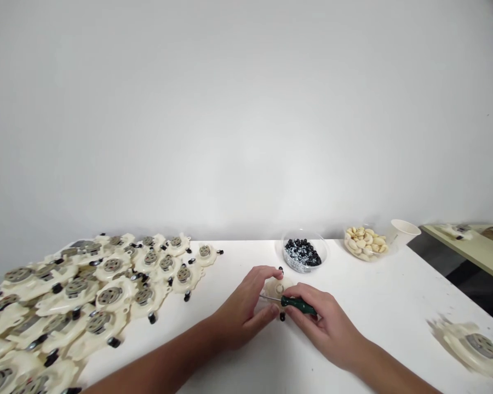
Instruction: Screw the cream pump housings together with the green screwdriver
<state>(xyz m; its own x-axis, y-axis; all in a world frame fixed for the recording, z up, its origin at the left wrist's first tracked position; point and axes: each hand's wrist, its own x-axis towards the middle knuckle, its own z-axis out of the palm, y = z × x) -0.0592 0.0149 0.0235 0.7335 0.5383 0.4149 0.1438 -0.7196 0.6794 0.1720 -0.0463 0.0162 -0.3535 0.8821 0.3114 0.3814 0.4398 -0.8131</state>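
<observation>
Near the middle of the white table, my left hand grips a cream plastic part by its left side, fingers above and thumb below. The part has small black pieces at its top and bottom ends. My right hand is closed around the green handle of a screwdriver, which lies nearly level across the part. Its metal shaft points left, towards my left palm. The tip's contact is too small to make out.
Many cream assemblies with round grey discs cover the left side. Behind my hands stand a clear bowl of black pieces, a container of cream pieces and a white cup. Another assembly sits at the right edge.
</observation>
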